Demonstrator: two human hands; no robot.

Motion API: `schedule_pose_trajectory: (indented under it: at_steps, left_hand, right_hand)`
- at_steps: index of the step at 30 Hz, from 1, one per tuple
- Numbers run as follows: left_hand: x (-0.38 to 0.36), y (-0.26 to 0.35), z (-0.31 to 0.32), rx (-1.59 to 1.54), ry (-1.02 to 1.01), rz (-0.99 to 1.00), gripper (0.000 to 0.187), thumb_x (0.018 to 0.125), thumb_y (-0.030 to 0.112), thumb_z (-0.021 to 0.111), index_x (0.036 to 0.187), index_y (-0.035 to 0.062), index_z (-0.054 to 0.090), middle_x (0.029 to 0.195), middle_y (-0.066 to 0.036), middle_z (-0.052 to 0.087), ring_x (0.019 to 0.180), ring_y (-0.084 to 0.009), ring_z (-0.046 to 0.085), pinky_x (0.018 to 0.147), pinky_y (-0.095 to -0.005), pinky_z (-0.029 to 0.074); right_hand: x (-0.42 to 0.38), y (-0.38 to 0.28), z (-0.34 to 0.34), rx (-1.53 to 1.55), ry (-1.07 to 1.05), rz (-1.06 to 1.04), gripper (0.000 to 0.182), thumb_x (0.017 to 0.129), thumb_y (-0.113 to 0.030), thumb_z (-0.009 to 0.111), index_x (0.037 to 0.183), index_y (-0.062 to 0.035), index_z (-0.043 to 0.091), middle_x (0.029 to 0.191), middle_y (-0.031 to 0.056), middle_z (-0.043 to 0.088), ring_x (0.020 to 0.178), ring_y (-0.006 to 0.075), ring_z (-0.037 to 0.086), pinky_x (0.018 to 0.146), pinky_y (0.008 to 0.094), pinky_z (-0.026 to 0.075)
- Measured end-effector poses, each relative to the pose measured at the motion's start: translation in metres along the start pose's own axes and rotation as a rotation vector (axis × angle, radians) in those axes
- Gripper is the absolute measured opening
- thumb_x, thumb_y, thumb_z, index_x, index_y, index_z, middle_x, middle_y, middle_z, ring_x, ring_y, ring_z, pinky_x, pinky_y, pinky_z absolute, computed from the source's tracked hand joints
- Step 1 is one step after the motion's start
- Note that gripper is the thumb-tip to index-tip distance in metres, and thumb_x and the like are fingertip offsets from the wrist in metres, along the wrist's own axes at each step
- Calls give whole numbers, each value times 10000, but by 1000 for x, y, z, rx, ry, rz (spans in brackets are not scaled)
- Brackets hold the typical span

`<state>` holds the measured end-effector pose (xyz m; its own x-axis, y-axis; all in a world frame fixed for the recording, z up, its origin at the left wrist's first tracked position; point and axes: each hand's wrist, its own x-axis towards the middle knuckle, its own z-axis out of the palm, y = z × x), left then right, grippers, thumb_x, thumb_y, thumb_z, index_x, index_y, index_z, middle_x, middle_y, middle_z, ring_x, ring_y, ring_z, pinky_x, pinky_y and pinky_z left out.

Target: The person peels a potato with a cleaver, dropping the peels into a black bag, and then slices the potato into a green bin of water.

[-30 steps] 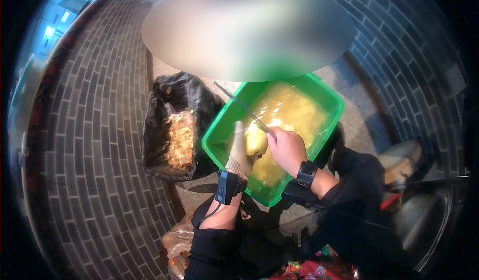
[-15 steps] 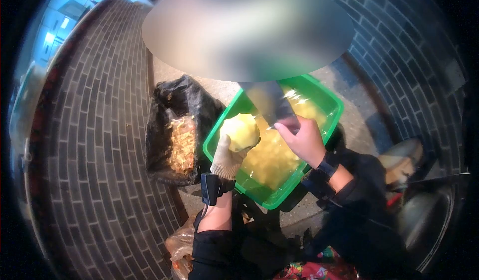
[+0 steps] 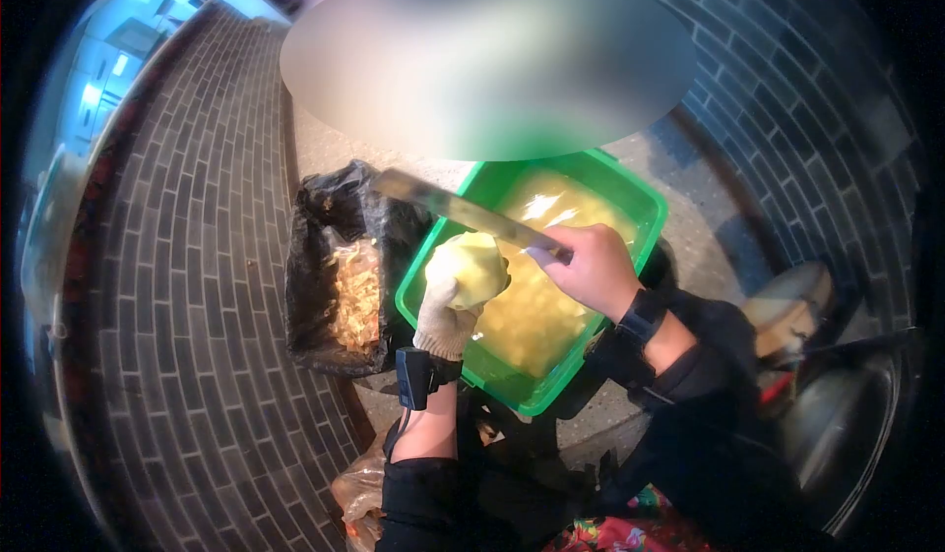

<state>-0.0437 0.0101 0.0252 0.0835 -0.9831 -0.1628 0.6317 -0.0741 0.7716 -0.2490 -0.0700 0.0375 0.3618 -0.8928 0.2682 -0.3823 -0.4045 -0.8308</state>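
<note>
My left hand [image 3: 448,321], in a whitish knit glove, holds a peeled pale yellow piece of produce [image 3: 467,270] over the left side of a green tub [image 3: 538,404]. In my right hand [image 3: 598,272] is the handle of a wide-bladed knife [image 3: 463,212]. Its blade stretches up and left, just above the yellow piece, with its tip near the tub's upper left. Yellow chunks [image 3: 532,316] lie in liquid inside the tub.
Left of the tub, a black bag-lined container [image 3: 305,296] holds yellowish scraps [image 3: 355,301]. A round wooden board [image 3: 787,314] and a large metal basin [image 3: 842,424] stand at the right. A clear plastic bag [image 3: 361,488] lies at lower left.
The knife blade has swung from pointing up over the tub to lying slanted leftward above the yellow piece. My left hand and the piece have shifted slightly left and down.
</note>
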Motion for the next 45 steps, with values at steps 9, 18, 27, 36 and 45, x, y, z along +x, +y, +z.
schedule_pose_trajectory:
  at_steps: [9, 18, 27, 36, 45]
  left_hand:
    - [-6, -1, -2, -162, -33, -86, 731, 742, 323, 714, 1343, 28, 420, 1244, -209, 573, 1104, -432, 600, 936, -571, 510]
    - [-7, 7, -14, -12, -38, -146, 690, 730, 335, 714, 1296, 30, 465, 1212, -211, 591, 1076, -418, 619, 896, -573, 535]
    - [-14, -2, 7, -258, -43, -169, 731, 714, 425, 704, 1309, 67, 478, 1226, -183, 593, 1066, -413, 624, 867, -550, 546]
    - [-13, -19, 15, -168, 132, 45, 606, 845, 501, 542, 1286, 89, 486, 1169, -130, 601, 1042, -302, 617, 851, -498, 537]
    - [-12, -14, 28, -170, 66, -108, 803, 698, 245, 796, 1384, 61, 420, 1200, -86, 588, 1083, -228, 618, 900, -359, 542]
  right_hand:
    - [4, -7, 1, 69, -108, -46, 192, 810, -287, 691, 836, -100, 725, 691, 149, 658, 639, 353, 637, 585, 416, 509]
    - [-4, -3, 10, 160, -234, 31, 231, 821, -210, 728, 998, -63, 718, 792, 158, 698, 658, 261, 679, 617, 329, 514]
    - [-5, -11, 20, 235, -224, 76, 223, 857, -119, 694, 1060, -28, 695, 872, 156, 716, 740, 247, 708, 679, 303, 532]
    - [-13, -15, 26, 178, -119, 134, 221, 858, -169, 686, 1037, -40, 701, 851, 184, 699, 752, 287, 703, 667, 331, 528]
    - [-4, 7, 44, 231, 53, 367, 219, 868, -156, 662, 912, 59, 681, 788, 149, 720, 718, 210, 705, 639, 330, 520]
